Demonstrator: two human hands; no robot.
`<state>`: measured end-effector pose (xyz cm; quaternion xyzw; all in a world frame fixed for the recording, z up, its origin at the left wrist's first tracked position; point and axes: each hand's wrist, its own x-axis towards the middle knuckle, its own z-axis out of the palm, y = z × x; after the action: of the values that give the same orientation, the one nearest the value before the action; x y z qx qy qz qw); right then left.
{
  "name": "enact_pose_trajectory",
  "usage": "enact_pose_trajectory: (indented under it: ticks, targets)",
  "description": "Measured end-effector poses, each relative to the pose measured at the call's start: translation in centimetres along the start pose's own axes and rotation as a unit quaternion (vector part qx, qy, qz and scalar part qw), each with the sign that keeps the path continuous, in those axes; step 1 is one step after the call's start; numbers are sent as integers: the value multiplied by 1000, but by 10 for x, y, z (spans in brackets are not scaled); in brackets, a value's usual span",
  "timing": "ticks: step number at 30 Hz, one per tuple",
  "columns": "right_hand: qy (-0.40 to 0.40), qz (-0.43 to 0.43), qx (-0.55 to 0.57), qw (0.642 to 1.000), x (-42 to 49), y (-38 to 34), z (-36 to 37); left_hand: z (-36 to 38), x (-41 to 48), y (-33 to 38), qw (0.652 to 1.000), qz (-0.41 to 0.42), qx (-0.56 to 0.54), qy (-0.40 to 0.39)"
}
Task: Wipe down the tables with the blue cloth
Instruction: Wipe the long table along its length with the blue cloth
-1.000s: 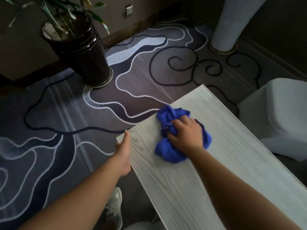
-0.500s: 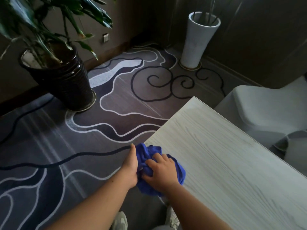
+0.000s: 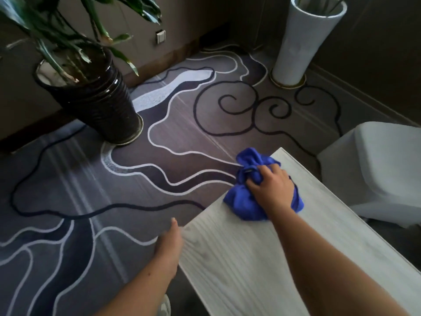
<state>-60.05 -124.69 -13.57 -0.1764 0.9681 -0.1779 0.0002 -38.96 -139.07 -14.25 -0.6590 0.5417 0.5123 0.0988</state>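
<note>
A pale wood-grain table runs from the lower right toward the middle of the view. A bunched blue cloth lies on its far left edge, partly hanging over the side near the far corner. My right hand presses down on the cloth with its fingers curled into the folds. My left hand rests flat against the table's near left edge, thumb up, fingers hidden below the top.
A dark ribbed pot with a green plant stands on the patterned carpet at the left. A tall white vase is by the far wall. A white chair sits close to the table's right side.
My right hand has pushed the cloth along the left edge from the near corner toward the far corner. My left hand has come off the cloth and stays at the near edge.
</note>
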Motion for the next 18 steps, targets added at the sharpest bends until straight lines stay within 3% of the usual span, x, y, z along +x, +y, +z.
enact_pose_trajectory:
  ticks: [3, 6, 11, 18]
  targets:
    - [18, 38, -3, 999, 57, 42, -8, 12, -3, -4, 991, 54, 43, 118]
    - [33, 39, 6, 999, 77, 61, -9, 17, -1, -7, 982, 77, 32, 169]
    - [35, 46, 20, 998, 56, 81, -19, 18, -3, -6, 983, 59, 60, 164]
    - [94, 245, -6, 965, -62, 211, -79, 14, -8, 7, 984, 17, 109, 141]
